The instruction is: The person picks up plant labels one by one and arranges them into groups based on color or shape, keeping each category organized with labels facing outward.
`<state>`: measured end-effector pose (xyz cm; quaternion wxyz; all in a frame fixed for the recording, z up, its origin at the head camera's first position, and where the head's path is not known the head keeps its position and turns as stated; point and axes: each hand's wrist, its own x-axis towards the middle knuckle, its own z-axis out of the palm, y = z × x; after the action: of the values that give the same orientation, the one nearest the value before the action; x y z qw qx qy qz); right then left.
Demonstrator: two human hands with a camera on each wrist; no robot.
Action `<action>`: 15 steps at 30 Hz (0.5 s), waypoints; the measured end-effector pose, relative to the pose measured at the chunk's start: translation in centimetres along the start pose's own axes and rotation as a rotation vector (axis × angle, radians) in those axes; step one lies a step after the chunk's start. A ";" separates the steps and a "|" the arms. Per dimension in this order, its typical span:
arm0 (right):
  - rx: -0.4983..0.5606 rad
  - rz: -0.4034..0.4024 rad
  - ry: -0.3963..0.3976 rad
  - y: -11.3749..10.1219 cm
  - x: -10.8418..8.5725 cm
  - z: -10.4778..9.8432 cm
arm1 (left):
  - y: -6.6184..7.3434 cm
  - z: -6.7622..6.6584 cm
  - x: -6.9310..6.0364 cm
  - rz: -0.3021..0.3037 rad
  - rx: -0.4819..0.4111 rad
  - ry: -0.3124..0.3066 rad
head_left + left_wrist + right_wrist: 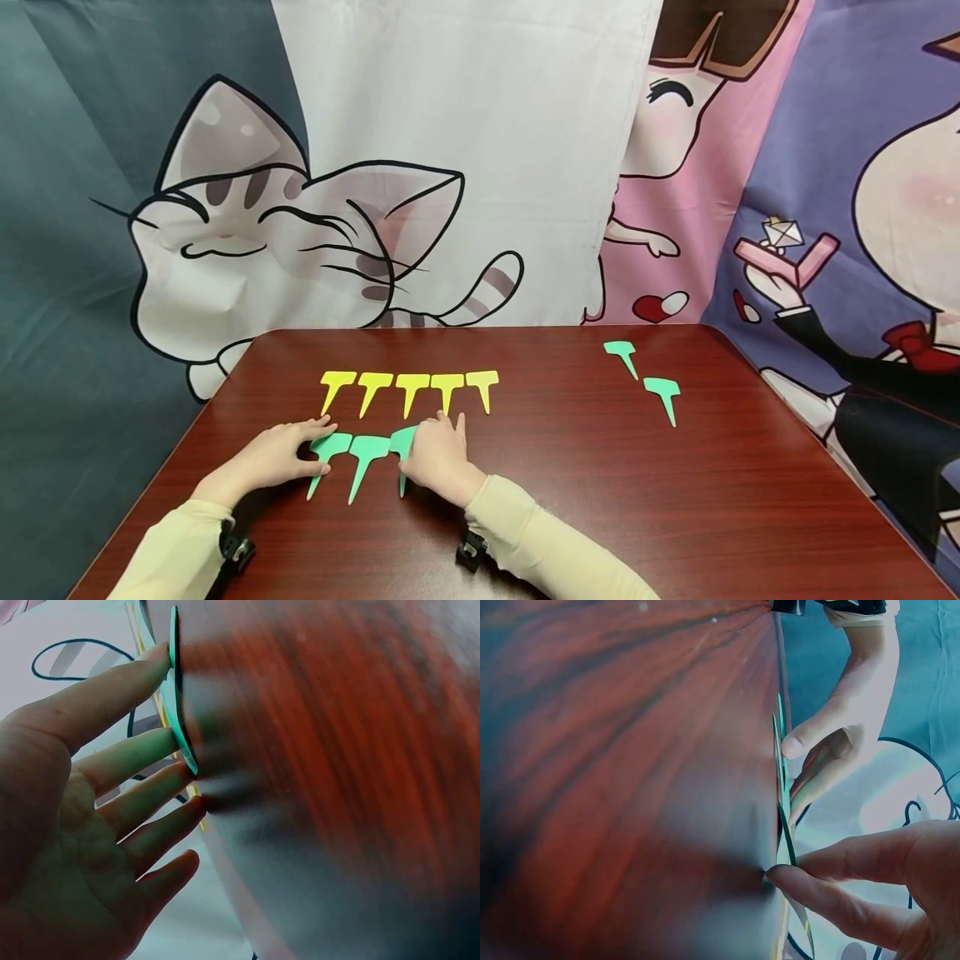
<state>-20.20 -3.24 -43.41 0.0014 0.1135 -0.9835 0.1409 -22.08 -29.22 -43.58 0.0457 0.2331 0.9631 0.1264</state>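
Three green T-shaped plant labels lie side by side in the near row in the head view. My left hand (273, 454) rests at the leftmost green label (332, 445), thumb and fairly straight fingers touching it; the left wrist view shows this label (177, 697) edge-on at the fingertips. Between my hands lies the middle green label (368, 450). My right hand (438, 457) pinches the third green label (402, 439) between thumb and finger. That label (788, 836) looks slightly tilted in the right wrist view, and the hand partly covers it in the head view.
Several yellow plant labels (412, 382) form a row just beyond the green ones. Two more green labels, one farther back (621, 348) and one nearer (663, 387), lie at the right of the brown table (675, 517). A cartoon-printed cloth (480, 108) hangs behind.
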 end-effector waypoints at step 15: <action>0.026 -0.029 0.033 0.7 -0.1 -0.4 | 0.2 0.0 0.0 -0.003 0.003 0.001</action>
<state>-20.29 -2.41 -43.20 0.0180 0.1253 -0.9797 0.1553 -22.05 -29.07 -43.51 0.0451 0.2317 0.9637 0.1250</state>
